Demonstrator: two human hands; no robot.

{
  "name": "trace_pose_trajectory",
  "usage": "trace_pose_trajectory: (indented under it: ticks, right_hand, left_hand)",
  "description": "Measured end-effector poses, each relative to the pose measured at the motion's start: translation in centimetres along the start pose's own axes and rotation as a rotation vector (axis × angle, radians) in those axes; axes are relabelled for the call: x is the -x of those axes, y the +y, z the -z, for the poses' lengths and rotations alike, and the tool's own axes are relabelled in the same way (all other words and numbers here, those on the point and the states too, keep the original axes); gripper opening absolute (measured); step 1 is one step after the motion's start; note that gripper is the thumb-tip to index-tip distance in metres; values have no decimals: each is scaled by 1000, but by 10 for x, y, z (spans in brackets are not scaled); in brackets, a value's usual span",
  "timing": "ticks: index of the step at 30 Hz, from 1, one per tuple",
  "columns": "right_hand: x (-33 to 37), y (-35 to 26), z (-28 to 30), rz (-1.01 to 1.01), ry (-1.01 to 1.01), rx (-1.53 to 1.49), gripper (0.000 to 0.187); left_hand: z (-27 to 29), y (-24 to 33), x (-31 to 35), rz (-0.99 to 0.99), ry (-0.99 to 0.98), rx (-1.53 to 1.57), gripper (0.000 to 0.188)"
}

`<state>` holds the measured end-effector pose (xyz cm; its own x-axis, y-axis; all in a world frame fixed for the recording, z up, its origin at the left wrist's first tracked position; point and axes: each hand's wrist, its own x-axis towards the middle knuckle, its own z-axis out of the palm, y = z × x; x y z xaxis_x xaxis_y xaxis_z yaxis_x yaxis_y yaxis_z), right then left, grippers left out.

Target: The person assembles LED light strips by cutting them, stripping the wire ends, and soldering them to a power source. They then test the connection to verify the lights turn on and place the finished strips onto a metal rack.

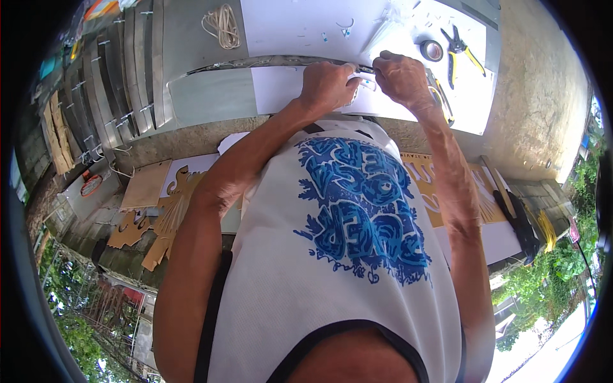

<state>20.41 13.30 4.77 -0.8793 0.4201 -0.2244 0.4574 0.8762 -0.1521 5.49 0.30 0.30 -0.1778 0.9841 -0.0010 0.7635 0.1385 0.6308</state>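
Observation:
A long, thin, dark strip (255, 62) runs across the table and into my hands. My left hand (327, 86) is closed on it, with thumb and forefinger pinched near its right part. My right hand (403, 80) is curled closed at the strip's right end, just past a short dark length that shows between the hands. Small pale bits lie under my left fingertips, too small to name. Beside my right wrist is a yellow-and-black hand tool (449, 120), partly covered by the forearm.
White sheets (287, 29) cover part of the table. A black tape roll (431, 50), yellow-and-black wire strippers (456, 46) and a clear plastic bag (387, 30) lie beyond my right hand. Coiled cream cord (221, 29) lies far left, near several grey strips (131, 70). Cut cardboard (147, 185) sits lower left.

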Motion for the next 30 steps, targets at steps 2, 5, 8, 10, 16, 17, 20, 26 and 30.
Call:
trace_pose_trajectory:
  ticks: [2, 5, 8, 10, 16, 17, 20, 26, 30]
  right_hand:
    - [-5, 6, -3, 50, 32, -7, 12]
    - [-5, 12, -10, 95, 84, -31, 14]
    - [-1, 13, -9, 111, 97, -55, 13]
    - [-3, 13, -8, 100, 69, -41, 11]
    - [-5, 11, -4, 92, 16, -35, 13]
    - [-5, 11, -6, 90, 21, -34, 13]
    - [-8, 16, -6, 92, 8, -48, 13]
    - [-4, 31, -2, 72, 13, -212, 15]
    - [-1, 38, -5, 87, 5, -269, 14]
  left_hand:
    - [-4, -2, 1, 64, 20, -15, 33]
    - [-12, -8, 3, 114, 91, 130, 31]
    - [-21, -6, 8, 196, 134, 309, 27]
    - [-32, -9, 11, 225, 184, 377, 26]
    - [-49, -12, 17, 204, 304, 471, 25]
    - [-47, -11, 16, 180, 314, 415, 24]
    - [-45, -12, 14, 82, 341, 258, 23]
    - [-37, -14, 14, -64, 333, 74, 22]
    - [-37, -16, 12, -90, 332, 79, 23]
